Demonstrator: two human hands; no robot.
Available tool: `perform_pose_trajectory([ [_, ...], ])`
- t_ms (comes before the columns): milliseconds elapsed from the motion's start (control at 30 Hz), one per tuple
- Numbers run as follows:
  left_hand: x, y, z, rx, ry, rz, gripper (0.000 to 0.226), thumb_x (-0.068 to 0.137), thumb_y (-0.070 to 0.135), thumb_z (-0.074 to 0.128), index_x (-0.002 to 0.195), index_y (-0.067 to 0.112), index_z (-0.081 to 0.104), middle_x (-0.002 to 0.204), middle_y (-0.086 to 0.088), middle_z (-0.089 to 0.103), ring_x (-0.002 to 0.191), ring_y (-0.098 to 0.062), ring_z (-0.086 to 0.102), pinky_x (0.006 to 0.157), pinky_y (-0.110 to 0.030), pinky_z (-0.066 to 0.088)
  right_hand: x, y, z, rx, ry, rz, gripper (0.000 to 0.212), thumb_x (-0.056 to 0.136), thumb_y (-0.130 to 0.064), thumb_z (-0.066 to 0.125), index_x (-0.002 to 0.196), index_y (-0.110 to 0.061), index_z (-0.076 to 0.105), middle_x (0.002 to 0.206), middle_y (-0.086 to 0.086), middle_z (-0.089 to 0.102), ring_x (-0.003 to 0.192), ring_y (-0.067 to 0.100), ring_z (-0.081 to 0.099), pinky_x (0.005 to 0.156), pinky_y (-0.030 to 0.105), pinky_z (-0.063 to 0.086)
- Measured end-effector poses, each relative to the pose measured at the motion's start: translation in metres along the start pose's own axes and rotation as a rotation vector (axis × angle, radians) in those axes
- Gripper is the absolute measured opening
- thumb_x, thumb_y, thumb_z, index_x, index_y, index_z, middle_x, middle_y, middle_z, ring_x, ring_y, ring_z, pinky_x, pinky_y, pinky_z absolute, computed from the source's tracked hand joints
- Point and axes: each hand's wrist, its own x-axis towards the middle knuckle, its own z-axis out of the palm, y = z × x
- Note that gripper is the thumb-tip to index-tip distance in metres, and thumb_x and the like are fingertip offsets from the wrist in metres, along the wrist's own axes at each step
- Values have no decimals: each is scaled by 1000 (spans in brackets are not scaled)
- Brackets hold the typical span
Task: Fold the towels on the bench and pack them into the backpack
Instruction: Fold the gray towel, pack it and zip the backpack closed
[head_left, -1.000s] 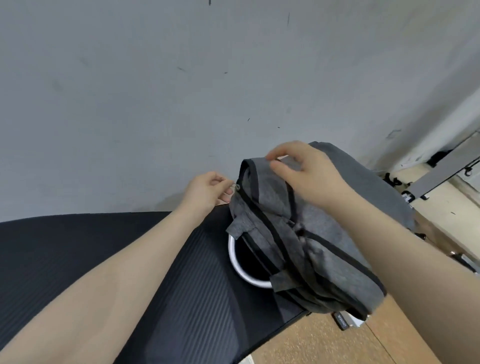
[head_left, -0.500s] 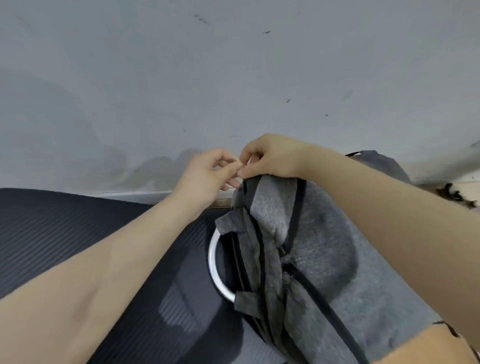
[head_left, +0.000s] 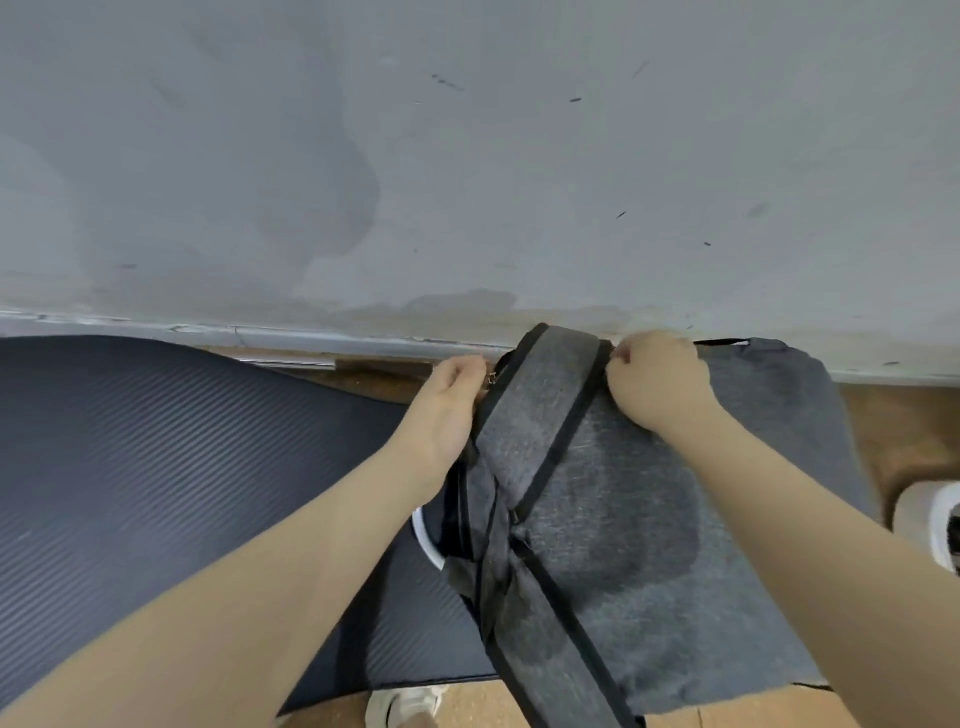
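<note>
Against the wall (head_left: 467, 156), on the right end of the bench: grey backpack (head_left: 649, 519), lying flat, top end toward the wall. Its right part hangs past the black ribbed mat (head_left: 156, 467) covering the bench (head_left: 379, 376), over the brown floor (head_left: 909, 431).

Contents: can't tell. No opening visible from this angle, no towels visible anywhere in view.

Backpack look: heathered grey fabric, felt-like, with black edge binding. Padded shoulder strap (head_left: 540, 415) arches up at the top end and runs diagonally down toward the near edge, where straps cross and bunch up. A darker rounded patch shows on the main panel. Small black loop at the far top right corner.

Left hand (head_left: 452, 405): at the backpack's top left edge, fingers curled, pinching a small metal zipper pull (head_left: 491, 378) beside the strap.
Right hand (head_left: 660, 379): on the other side of the strap, fingers curled and gripping the backpack fabric at the top edge.
Both forearms bare.

Under the backpack's left edge: white curved rim (head_left: 428, 540) poking out, rest is hidden, can't tell what it is.

Other: white shoe (head_left: 405, 704) at bottom edge on the floor; white rounded object (head_left: 930, 525) at right edge, cut off.

Brands/labels/writing: none readable.
</note>
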Motion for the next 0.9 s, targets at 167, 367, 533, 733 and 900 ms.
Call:
perform_pose_trajectory([
  [167, 1, 5, 5, -387, 17, -226, 59, 90, 59, 35, 136, 23, 44, 134, -1, 51, 121, -22, 49, 104, -42, 40, 10, -23, -11, 414, -208, -289, 35, 96, -9, 42, 128, -15, 55, 129, 1, 56, 124, 18, 48, 99, 19, 31],
  [367, 4, -7, -19, -741, -111, -150, 48, 81, 40, 55, 122, 14, 59, 118, -9, 65, 109, -22, 61, 94, -39, 50, 23, -65, -6, 393, -541, -557, 50, 96, -17, 47, 143, -24, 32, 137, -2, 49, 122, 6, 46, 97, 12, 29],
  [533, 1, -28, -27, -923, -47, -181, 45, 79, 13, 57, 124, 7, 55, 114, -13, 65, 98, -25, 65, 76, -35, 57, 34, -83, 0, -34, -669, -641, 45, 94, -24, 49, 139, -23, 42, 141, 0, 46, 127, 17, 44, 99, 21, 30],
  [733, 1, -28, -40, -384, 239, -173, 84, 85, 11, 64, 147, 29, 10, 148, -6, 30, 122, -19, 45, 85, -29, 46, 37, -95, 20, -441, -489, -534, 29, 87, -35, 57, 68, -13, 52, 73, 1, 50, 88, 25, 50, 79, 32, 39],
  [900, 0, -24, -37, 300, 269, -134, 61, 91, 16, 54, 141, 39, 27, 147, -8, 20, 129, -26, 32, 96, -29, 34, 36, -89, 19, -374, -397, -526, 11, 88, -23, 55, 93, -20, 64, 102, -4, 62, 102, 22, 51, 95, 39, 29],
])
